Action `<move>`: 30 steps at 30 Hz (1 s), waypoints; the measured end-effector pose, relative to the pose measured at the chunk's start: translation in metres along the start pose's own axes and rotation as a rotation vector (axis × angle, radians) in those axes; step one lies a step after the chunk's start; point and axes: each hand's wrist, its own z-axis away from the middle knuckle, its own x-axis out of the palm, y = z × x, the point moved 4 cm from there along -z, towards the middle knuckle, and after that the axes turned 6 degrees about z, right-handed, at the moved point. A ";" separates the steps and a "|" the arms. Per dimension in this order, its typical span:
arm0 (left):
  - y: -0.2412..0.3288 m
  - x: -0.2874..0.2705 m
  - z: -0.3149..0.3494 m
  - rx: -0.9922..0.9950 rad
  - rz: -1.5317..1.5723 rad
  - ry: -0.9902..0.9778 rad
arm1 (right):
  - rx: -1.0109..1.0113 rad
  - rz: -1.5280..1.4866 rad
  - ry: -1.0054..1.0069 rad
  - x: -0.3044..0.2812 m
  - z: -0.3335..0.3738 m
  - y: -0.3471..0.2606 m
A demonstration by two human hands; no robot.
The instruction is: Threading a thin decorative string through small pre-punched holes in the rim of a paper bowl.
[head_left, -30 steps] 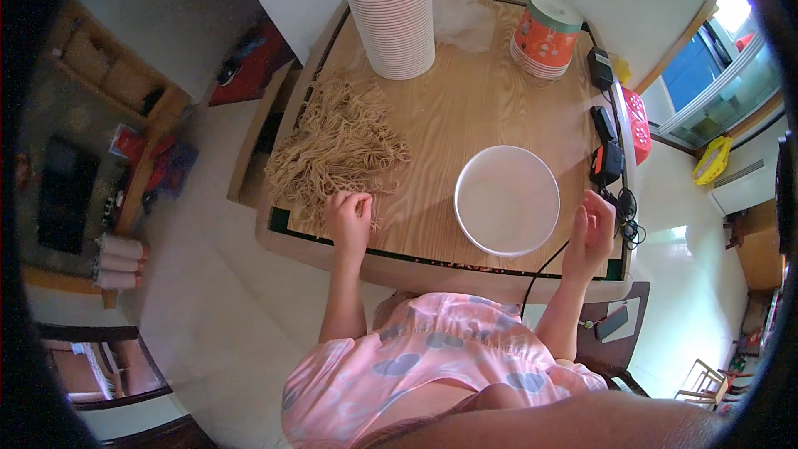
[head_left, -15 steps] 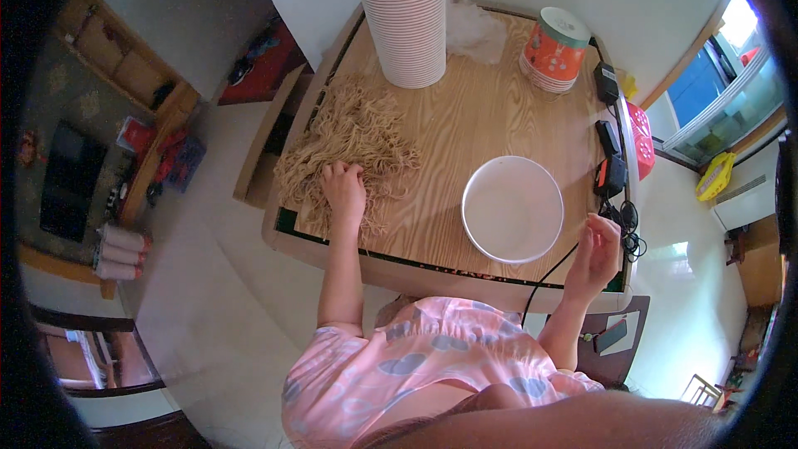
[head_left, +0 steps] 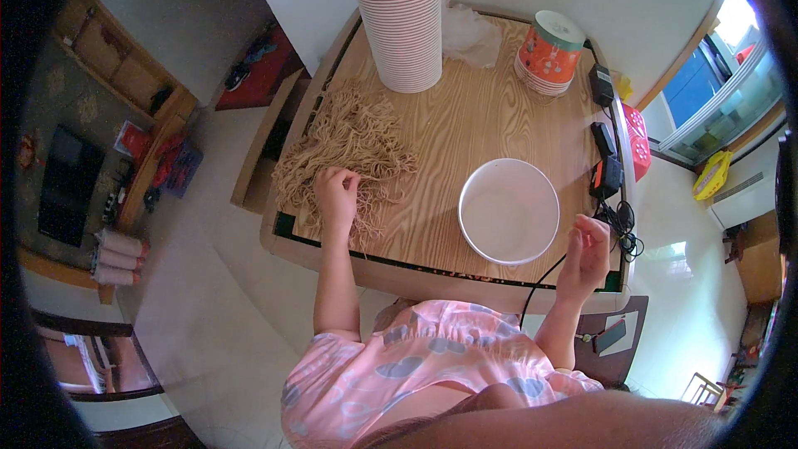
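A loose heap of tan, string-like strands (head_left: 357, 129) covers the left of the wood-topped table (head_left: 449, 116). My left hand (head_left: 337, 195) is closed in a pinch at the heap's near edge, with strands at its fingertips. Right of the heap stands an open white paper bucket (head_left: 509, 214); its visible inside shows only a pale bottom. My right hand (head_left: 587, 251) is raised just right of the bucket, apart from its rim. Its fingers are curled in toward the thumb, and whatever they may hold is too small to make out.
A tall stack of white paper buckets (head_left: 399, 25) rises behind the heap. At the back are crumpled clear plastic (head_left: 472, 36) and an upturned stack of orange-and-green buckets (head_left: 550, 54). Black adapters (head_left: 605, 168) and coiled cables (head_left: 619, 226) lie along the right edge.
My left hand has lifted slightly from the heap, fingertips drawn together. My right hand has shifted a little left toward the bucket. The whole view has shifted slightly.
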 end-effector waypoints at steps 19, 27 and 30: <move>0.175 -0.076 0.044 0.479 0.606 -0.024 | 0.338 -0.380 -0.727 0.064 0.035 -0.041; 0.197 -0.049 0.095 0.617 0.650 -0.173 | 0.366 -0.636 -0.637 0.072 0.038 -0.035; 0.194 -0.042 0.103 0.579 0.732 -0.220 | 0.555 -0.817 -0.526 0.070 0.035 -0.032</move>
